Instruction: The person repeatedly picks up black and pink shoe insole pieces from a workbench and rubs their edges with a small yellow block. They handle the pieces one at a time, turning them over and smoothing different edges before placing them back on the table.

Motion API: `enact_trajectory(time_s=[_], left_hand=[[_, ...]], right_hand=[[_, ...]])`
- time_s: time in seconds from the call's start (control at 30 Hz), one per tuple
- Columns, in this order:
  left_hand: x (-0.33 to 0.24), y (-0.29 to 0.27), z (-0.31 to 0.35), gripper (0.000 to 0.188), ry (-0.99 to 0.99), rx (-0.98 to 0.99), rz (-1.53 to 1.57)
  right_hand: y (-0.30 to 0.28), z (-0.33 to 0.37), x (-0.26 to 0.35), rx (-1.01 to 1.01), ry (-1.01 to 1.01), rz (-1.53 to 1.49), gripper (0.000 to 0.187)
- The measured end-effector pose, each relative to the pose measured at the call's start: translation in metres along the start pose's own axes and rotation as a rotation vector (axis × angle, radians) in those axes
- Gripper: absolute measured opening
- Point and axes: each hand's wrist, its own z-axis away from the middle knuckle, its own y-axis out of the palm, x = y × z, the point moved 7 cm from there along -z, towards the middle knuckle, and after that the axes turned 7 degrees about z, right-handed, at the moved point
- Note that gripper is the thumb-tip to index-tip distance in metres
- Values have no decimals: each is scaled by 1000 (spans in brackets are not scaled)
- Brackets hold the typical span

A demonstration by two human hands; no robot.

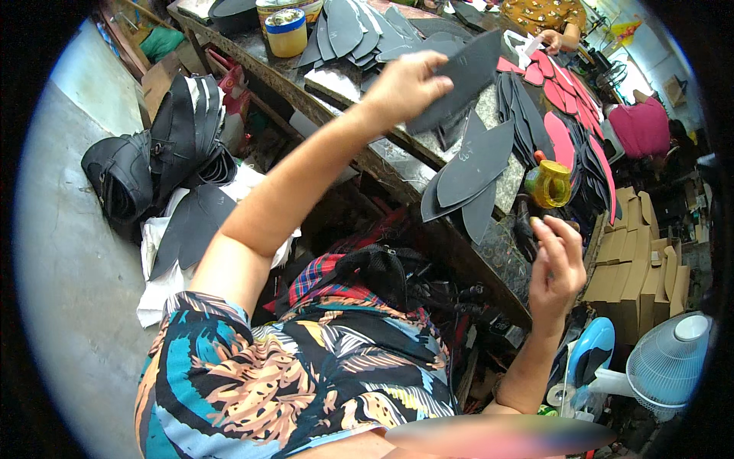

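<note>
My left hand [405, 88] is raised over the workbench and closed on the edge of a dark grey insole-shaped sheet [468, 83], which is held tilted. Below that sheet lie a few loose insole-shaped pieces [475, 164] with chalk-like marks, fanned out near the bench's front edge. My right hand [556, 268] hovers by the near right end of the bench, fingers loosely bent and apart, with nothing visible in them. Closest to it is a yellow see-through tape roll or cup-like thing [549, 183]; I cannot tell which.
Red and black cut pieces [562, 88] cover the right of the bench; grey ones [348, 30] lie at the back beside a blue-lidded jar [286, 33]. Another person's hand [552, 40] is at the far side. Black shoe parts [164, 145] stand left; cartons [631, 260] and a fan [669, 363] are right.
</note>
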Motion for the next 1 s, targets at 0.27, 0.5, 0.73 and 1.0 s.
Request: enact_trajectory(time_s=[0.27, 0.5, 0.73, 1.0], left_hand=[[-3, -89, -76, 36, 101, -122, -1283], [-47, -12, 12, 49, 25, -16, -993], [-38, 76, 87, 55, -66, 278, -914], [-29, 65, 82, 41, -16, 160, -813]], right_hand=[[-22, -11, -51, -32, 128, 13, 33], [9, -41, -104, 327, 130, 530, 45], [61, -59, -114, 637, 252, 742, 68], [43, -60, -106, 467, 215, 619, 63]])
